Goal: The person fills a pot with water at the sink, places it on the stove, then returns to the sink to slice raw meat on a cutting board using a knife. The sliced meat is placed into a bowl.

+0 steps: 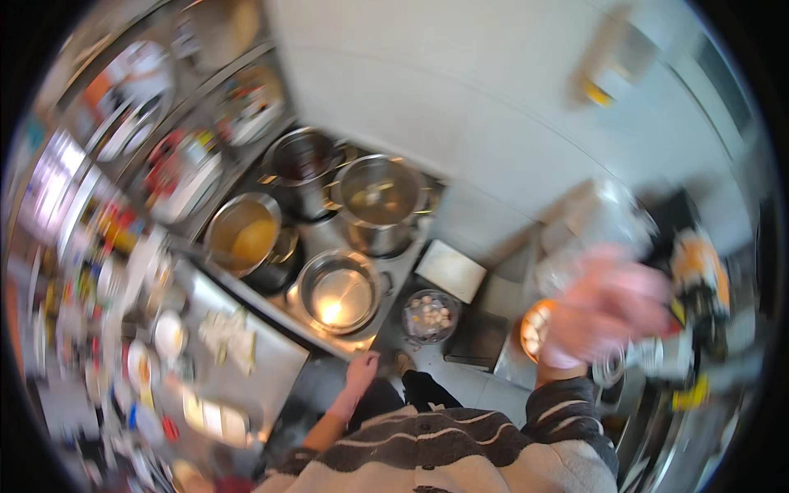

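Note:
My left hand (363, 371), in a pink glove, is at the front edge of the stove (320, 233). Its fingers are bunched, and I cannot tell whether they grip anything. The nearest vessel to it is a shiny metal pot (342, 293), with a bright glow on its bottom. Over the counter on the right, my right hand (610, 302) is also gloved in pink and strongly blurred; what it holds, if anything, is unclear. Beside its wrist stands an orange bowl (526, 326) of whitish rounded pieces, partly covered by the hand. Clear plastic bags (610, 212) lie just beyond.
Other pots on the stove hold yellowish liquid (254, 240), broth (379, 191) and dark contents (303, 157). A container of pale round pieces (431, 316) stands low between stove and counter, near a white box (451, 271). Left, a steel table (271, 345) carries a crumpled cloth (228, 336).

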{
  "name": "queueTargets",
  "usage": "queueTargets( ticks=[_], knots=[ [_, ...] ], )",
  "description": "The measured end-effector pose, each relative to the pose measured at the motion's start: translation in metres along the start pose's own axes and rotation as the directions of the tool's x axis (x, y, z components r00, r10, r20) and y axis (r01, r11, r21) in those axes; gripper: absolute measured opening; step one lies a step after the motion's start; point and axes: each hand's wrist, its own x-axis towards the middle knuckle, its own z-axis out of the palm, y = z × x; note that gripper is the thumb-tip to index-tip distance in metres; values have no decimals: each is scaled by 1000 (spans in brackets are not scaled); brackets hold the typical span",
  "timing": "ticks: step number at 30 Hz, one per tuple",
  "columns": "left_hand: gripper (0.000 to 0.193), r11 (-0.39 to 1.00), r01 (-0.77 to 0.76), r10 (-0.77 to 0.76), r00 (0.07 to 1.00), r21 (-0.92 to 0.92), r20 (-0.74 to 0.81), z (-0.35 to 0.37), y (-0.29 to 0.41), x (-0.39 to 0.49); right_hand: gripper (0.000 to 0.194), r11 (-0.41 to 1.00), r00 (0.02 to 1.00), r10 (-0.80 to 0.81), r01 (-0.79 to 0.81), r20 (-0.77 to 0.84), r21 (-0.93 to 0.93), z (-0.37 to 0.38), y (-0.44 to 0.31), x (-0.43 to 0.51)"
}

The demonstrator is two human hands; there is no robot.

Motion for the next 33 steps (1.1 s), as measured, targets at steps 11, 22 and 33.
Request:
queueTargets(
  ticks=[11, 22, 33],
  knots=[
    [20, 915, -399, 389, 839, -56, 381, 75, 46, -52, 21, 740, 731, 653, -562, 198, -368, 23, -26, -213],
    [19, 837, -544, 446, 604, -67, 660, 215, 107, -144, 20, 638, 690, 724, -665, 8, -388, -119, -135, -316],
    [20, 813, -569, 447, 467, -128, 763, 382, 207, -281, 35, -78, 208, 838, -870, -505, -487, -352, -402, -497]
  ],
)
